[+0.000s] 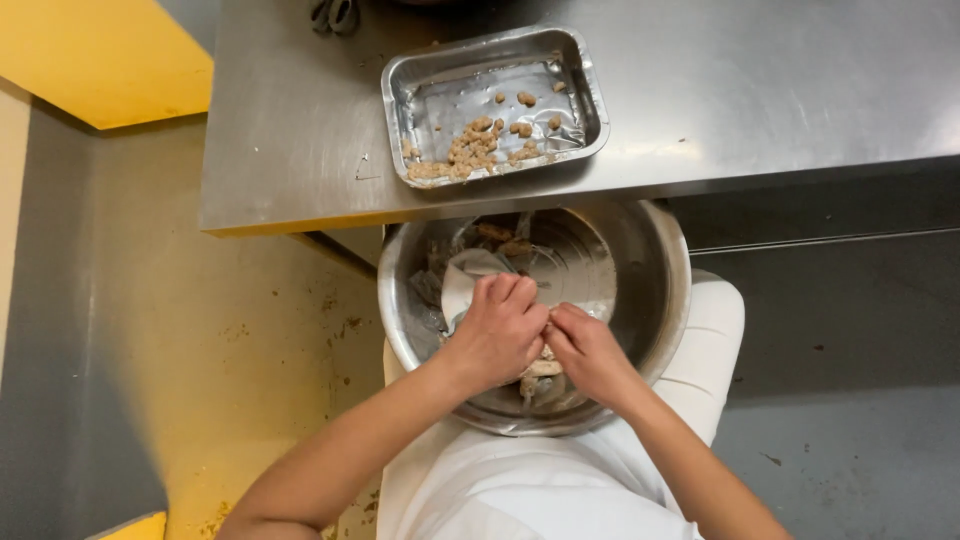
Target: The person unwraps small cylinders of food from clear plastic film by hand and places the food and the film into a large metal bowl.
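— Both of our hands meet over one small pale piece of food [545, 368]: the left hand [500, 335] curls its fingers down and the right hand [590, 350] presses its fingertips in from the other side, so we are pinching the piece between them. How tightly, we cannot tell; the knuckles hide the contact.

— And where does it sit from that grip?

— Just under and toward us from the fingertips, low in the steel bowl [660, 290] resting on our lap. Its long axis seems to run across, hand to hand. Neither hand is clearly nearer.

— What lies beyond the grip?

— Away from us, past the fingers, more brown pieces [505, 240] and a crumpled wrapper [465, 275] lie in the same bowl. Farther off, on the steel table [750, 90], a foil tray [590, 95] holds peeled bits [475, 150].
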